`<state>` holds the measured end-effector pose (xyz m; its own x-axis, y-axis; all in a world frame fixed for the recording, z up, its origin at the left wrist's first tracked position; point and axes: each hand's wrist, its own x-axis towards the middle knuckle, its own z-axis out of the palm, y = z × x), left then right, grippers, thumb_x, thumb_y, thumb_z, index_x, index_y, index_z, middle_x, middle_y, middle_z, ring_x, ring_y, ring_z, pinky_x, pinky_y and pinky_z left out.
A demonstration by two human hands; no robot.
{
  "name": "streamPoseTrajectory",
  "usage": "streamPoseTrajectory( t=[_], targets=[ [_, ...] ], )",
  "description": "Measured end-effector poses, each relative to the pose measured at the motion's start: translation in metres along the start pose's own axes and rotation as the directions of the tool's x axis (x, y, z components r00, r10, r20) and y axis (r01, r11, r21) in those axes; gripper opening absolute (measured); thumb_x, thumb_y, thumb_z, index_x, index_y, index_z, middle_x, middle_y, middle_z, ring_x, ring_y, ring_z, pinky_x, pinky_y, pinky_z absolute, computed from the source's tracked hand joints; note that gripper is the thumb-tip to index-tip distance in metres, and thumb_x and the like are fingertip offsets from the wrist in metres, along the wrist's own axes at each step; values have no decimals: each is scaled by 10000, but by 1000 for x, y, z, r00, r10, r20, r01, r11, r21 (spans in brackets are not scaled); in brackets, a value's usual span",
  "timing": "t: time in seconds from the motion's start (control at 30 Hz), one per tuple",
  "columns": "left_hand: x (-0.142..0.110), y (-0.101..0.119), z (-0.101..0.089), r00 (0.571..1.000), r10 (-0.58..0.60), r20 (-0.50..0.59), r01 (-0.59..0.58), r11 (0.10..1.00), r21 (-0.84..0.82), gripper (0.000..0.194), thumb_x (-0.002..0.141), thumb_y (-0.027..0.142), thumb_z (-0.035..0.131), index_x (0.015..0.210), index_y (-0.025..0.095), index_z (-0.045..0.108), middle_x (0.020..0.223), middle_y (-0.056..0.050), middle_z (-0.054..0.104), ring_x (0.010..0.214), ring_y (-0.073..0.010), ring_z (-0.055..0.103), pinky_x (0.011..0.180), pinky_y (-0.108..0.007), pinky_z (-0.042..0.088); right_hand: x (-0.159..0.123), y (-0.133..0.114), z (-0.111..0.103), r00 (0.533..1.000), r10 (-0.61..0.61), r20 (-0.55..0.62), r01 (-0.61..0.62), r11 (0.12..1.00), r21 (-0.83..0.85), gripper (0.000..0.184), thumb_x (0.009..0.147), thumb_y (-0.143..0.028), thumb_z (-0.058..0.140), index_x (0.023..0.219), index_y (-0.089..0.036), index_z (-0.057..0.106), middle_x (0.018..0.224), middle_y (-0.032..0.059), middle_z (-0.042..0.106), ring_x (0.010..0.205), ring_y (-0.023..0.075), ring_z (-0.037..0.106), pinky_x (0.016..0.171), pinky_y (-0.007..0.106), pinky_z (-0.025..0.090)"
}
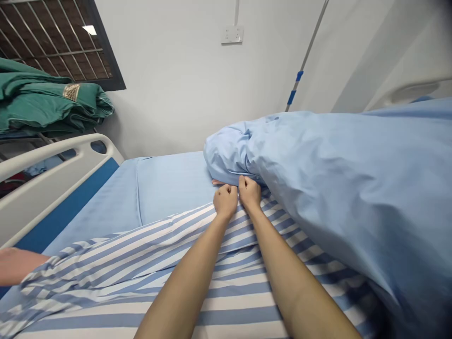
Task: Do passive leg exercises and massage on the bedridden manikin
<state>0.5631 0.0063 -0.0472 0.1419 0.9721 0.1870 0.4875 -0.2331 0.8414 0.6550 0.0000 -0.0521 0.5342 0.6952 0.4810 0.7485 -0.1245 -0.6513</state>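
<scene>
My left hand (225, 200) is closed in a fist on the upper part of blue-and-white striped trousers (141, 263). Right beside it, my right hand (250, 192) is also closed on the striped cloth, its knuckles against the lower edge of a light blue quilt (310, 160). The cloth tucked inside both fists is mostly hidden. A lying figure wears the trousers, and its bare foot (19, 266) shows past the hem at the left. Just beyond my fists, a small bit of skin-coloured surface (216, 182) peeks out under the quilt.
The bed has a light blue sheet (173, 179) and a cream-and-blue end board (63, 188) at the left. Folded green cloth (49, 101) is piled beyond it. On the white wall are a socket (232, 35) and a thin pole (307, 52) with blue clips.
</scene>
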Motion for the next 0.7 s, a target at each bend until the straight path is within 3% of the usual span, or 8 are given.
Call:
streamPoseTrajectory(
  t=[0.1,0.17,0.23,0.4,0.5,0.6,0.7],
  targets=[
    [1,-11,-19,997,18,73,-10,994,-106,286,743,312,398,493,192,466,515,12,514,568,-111,466,568,-234,334,-1,7,6,1000,-6,-11,7,998,64,434,873,-387,308,581,-157,534,555,42,551,526,120,372,525,256,240],
    [1,-26,-48,997,-5,71,12,995,-104,298,732,310,390,466,188,447,452,30,448,511,-99,435,528,-225,326,-1,6,6,1000,1,-21,1,995,95,436,869,-397,313,568,-160,520,540,32,535,524,119,365,523,257,242],
    [3,-47,-95,998,-43,41,46,995,-85,301,713,317,403,444,186,438,417,37,409,476,-94,407,506,-223,320,-1,4,5,1000,13,-27,-10,995,96,421,861,-401,329,563,-165,510,531,28,527,519,120,358,520,262,237],
    [7,-99,-247,980,-151,-129,149,988,-32,283,670,345,462,436,192,426,385,47,376,416,-87,335,444,-227,263,0,4,7,999,20,-42,-18,998,55,404,851,-397,341,565,-171,516,528,39,533,512,128,358,522,275,232],
    [-12,-136,-311,932,-212,-293,203,977,-62,318,693,371,445,430,209,367,375,53,327,395,-87,287,421,-236,235,0,6,9,999,14,-43,-12,1000,26,417,849,-403,335,567,-167,531,534,52,541,509,131,358,518,277,227],
    [-47,-181,-333,916,-168,-364,199,979,48,363,717,392,446,425,205,338,401,45,334,450,-98,333,476,-234,290,-1,6,10,999,8,-46,-8,1000,0,425,848,-407,331,569,-163,538,543,61,547,517,134,361,517,278,229],
    [-73,-217,-331,913,-131,-385,264,911,316,326,716,383,463,472,198,351,436,53,335,494,-102,361,521,-224,285,-2,3,10,1000,-5,-26,4,999,-39,418,849,-401,329,574,-165,538,562,70,556,530,140,371,523,280,239]
  ],
)
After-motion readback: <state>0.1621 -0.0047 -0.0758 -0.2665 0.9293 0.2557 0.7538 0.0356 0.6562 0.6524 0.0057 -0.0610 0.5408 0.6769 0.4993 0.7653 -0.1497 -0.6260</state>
